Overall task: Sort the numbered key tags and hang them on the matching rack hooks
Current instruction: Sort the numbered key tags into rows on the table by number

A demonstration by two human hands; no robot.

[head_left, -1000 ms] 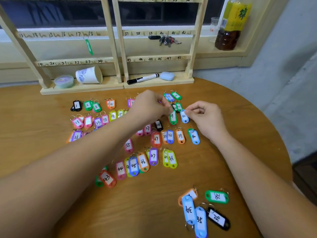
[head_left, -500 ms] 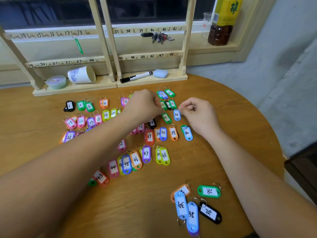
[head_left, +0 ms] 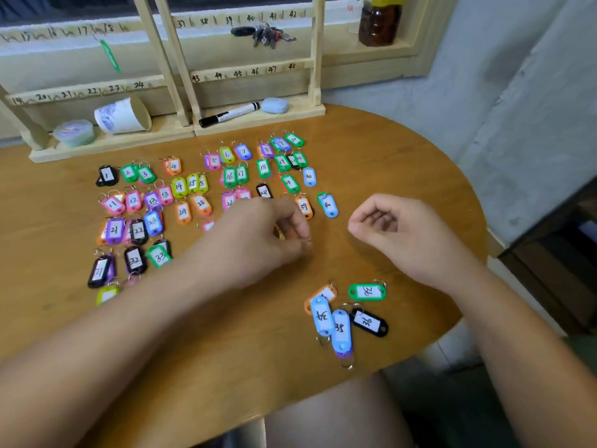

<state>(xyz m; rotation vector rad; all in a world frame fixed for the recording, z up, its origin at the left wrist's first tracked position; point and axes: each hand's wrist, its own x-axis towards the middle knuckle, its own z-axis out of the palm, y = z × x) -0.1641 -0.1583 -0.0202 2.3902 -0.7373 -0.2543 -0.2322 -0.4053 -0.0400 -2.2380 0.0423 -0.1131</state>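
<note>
a home: round wooden table [head_left: 371,150] by a windowsill [head_left: 323,56].

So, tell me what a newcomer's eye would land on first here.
Bright numbered key tags lie in rows across the round table. Above them are the left hand and right hand, fingers curled. Behind, one green tag hangs on the numbered rack, a bunch of keys below 40 and 41.

Round wooden table [head_left: 397,176]: warm brown, evenly lit. Behind table: cream window sill [head_left: 413,50], dark window pane [head_left: 80,8] above. Right of table: rough pale grey wall [head_left: 523,92]. Dark wooden furniture [head_left: 559,273] stood just right of table. Grey floor [head_left: 439,399] lay below table's near edge.
</note>
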